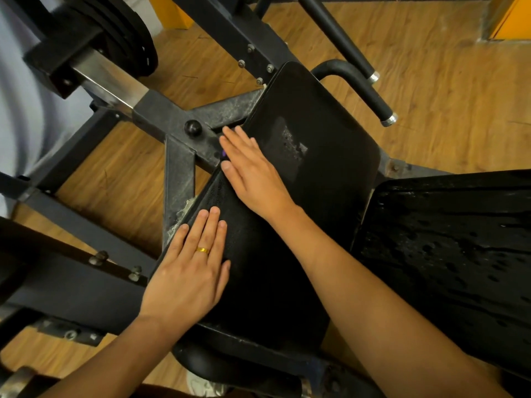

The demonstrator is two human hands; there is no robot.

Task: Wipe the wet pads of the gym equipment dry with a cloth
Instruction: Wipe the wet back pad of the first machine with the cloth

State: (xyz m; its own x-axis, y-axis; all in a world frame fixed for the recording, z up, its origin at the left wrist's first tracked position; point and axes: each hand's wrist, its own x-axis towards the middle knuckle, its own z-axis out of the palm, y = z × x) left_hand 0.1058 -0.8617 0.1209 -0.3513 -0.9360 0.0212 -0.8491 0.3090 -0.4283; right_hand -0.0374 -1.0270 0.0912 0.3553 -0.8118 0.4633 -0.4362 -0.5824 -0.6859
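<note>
Both hands lie flat on a dark, mesh-textured cloth [240, 234] that is spread over the near part of the middle pad [330, 133] of the machine. The left hand [191, 271], with a gold ring [203, 250] on one finger, presses the cloth's left side; its fingers [214, 225] are straight and close together, curled round nothing. The right hand [254, 175] rests farther up, at the cloth's far end near the pad's left edge, with its fingers [238, 139] likewise stretched out flat and gripping nothing. A small purple spot shows just beside the right hand's thumb; what it belongs to cannot be told.

To the right, well apart from the hands, a second black pad [448, 254] is covered with water drops and streaks. The middle pad has a worn, scuffed patch [291, 142] beyond the right hand.

The dusty dark steel frame [178, 173] runs under and to the left of the pads, with a round black knob [192, 127] on it. Black weight plates [126, 38] sit at the upper left, two padded handles [370, 90] at the top, and a wooden floor [445, 81] lies beneath.
</note>
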